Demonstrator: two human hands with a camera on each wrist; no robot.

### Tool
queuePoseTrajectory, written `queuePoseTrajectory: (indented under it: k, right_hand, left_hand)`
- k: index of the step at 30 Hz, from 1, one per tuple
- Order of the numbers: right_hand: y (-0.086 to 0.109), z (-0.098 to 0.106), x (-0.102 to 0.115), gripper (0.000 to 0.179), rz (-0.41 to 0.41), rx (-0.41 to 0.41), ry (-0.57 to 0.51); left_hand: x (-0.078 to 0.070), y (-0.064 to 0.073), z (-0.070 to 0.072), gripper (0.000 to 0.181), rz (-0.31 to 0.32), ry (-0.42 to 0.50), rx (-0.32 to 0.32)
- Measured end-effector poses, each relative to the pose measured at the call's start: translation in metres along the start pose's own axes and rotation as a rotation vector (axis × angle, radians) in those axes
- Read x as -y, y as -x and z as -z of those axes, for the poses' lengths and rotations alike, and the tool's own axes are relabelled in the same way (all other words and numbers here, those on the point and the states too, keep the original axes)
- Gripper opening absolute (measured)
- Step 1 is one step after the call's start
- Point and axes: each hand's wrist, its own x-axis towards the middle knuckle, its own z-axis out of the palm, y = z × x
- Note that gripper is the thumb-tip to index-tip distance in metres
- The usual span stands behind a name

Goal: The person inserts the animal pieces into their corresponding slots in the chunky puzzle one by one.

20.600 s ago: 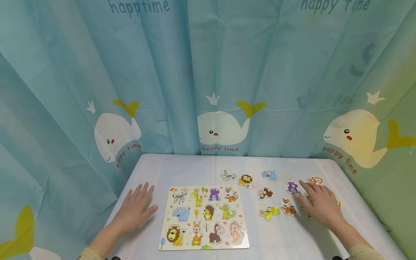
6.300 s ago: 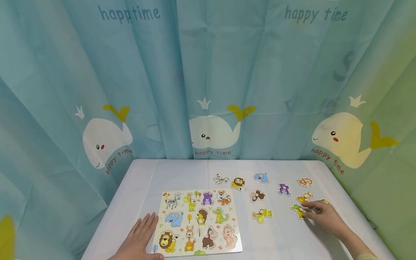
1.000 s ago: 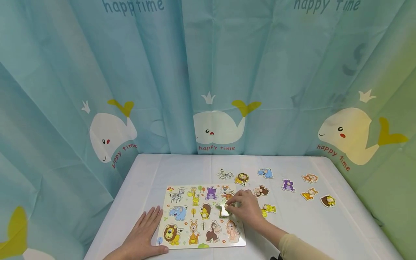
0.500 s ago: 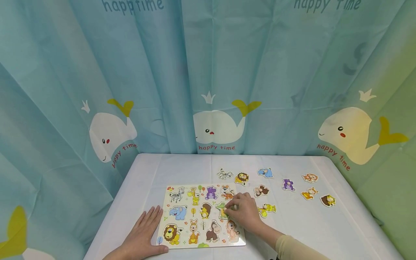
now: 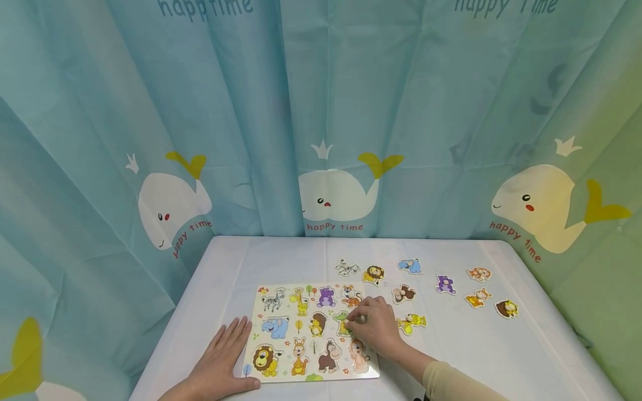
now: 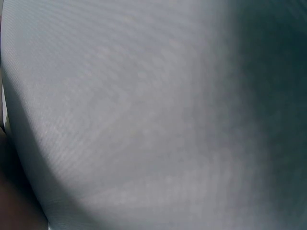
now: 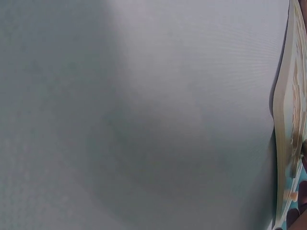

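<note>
My right hand [image 5: 377, 327] pinches the flat, green crocodile puzzle piece [image 5: 342, 325] near the right edge of the cream rectangular board [image 5: 372, 372]; likely light, stiff, best held mid-body. My left hand [image 5: 219, 357] has straight fingers.

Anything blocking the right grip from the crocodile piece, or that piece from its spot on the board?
Nothing visible: the right grip pinches the crocodile piece at its spot on the board. Can't tell if fully seated.

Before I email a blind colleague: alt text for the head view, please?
A person's right grip pinches a crocodile piece on a puzzle board; the left grip lies open at its edge. Nine loose animal pieces lie beyond and to the right.
</note>
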Motion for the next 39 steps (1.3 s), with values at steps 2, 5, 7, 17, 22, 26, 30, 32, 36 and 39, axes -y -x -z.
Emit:
queuePoseTrajectory:
  k: [2, 5, 7, 17, 22, 26, 30, 32, 36, 39]
  right_hand:
    - [-0.0001, 0.0000, 0.0004, 0.014, 0.000, -0.004, 0.001]
    - [-0.0004, -0.0002, 0.0010, 0.014, 0.000, -0.009, 0.003]
    - [-0.0006, -0.0005, 0.0012, 0.014, -0.001, -0.010, 0.006]
    - [-0.0017, -0.0012, 0.0007, 0.014, -0.008, -0.001, 0.023]
    - [-0.0011, -0.0012, 0.0005, 0.014, -0.002, -0.006, 0.023]
    - [-0.0003, -0.0008, 0.0001, 0.014, 0.004, -0.008, 0.027]
    - [-0.0002, -0.0006, -0.0003, 0.015, 0.002, -0.007, 0.023]
    - [-0.0005, -0.0006, -0.0004, 0.015, 0.000, -0.003, 0.027]
    - [-0.0014, -0.0010, -0.0007, 0.015, -0.003, 0.007, 0.044]
    - [-0.0018, -0.0011, -0.0006, 0.015, -0.004, 0.016, 0.046]
  left_hand:
    - [0.0000, -0.0001, -0.0002, 0.127, 0.000, -0.006, 0.000]
    - [0.0005, 0.0001, -0.0009, 0.126, -0.004, -0.013, -0.009]
    - [0.0005, 0.0001, -0.0011, 0.126, -0.003, -0.015, -0.013]
    - [0.0005, 0.0020, -0.0019, 0.125, -0.030, -0.029, -0.052]
    - [-0.0014, 0.0017, -0.0002, 0.125, -0.010, -0.023, -0.021]
    - [-0.0021, 0.0018, 0.0004, 0.126, -0.006, -0.029, -0.015]
    - [-0.0018, 0.0013, 0.0004, 0.126, -0.010, -0.026, -0.015]
    - [-0.0015, 0.0010, 0.0005, 0.126, -0.011, -0.023, -0.014]
    - [-0.0005, 0.0007, 0.0006, 0.125, -0.008, -0.015, -0.007]
    - [0.0004, 0.0004, 0.0006, 0.126, 0.000, -0.012, 0.005]
